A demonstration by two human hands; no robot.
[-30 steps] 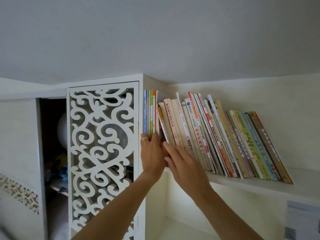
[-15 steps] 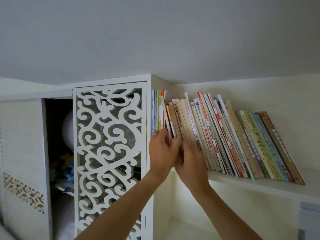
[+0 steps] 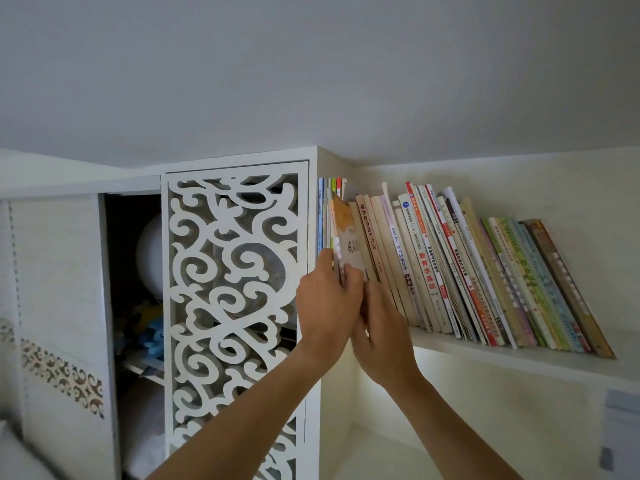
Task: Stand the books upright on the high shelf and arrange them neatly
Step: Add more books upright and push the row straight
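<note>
Two hands (image 3: 329,299) (image 3: 381,327), one shelf (image 3: 519,355), one fretwork cabinet door (image 3: 235,306), and roughly thirty books (image 3: 450,265) (spines too packed to count exactly).

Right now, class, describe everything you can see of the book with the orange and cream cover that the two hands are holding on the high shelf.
The orange and cream book is a thin paperback, orange at the top and cream below, with dark printed characters. It stands almost upright between the upright thin books by the cabinet wall and the leaning row. The left hand grips its lower part, and the right hand is at its base. Its bottom edge is hidden behind them.
</note>
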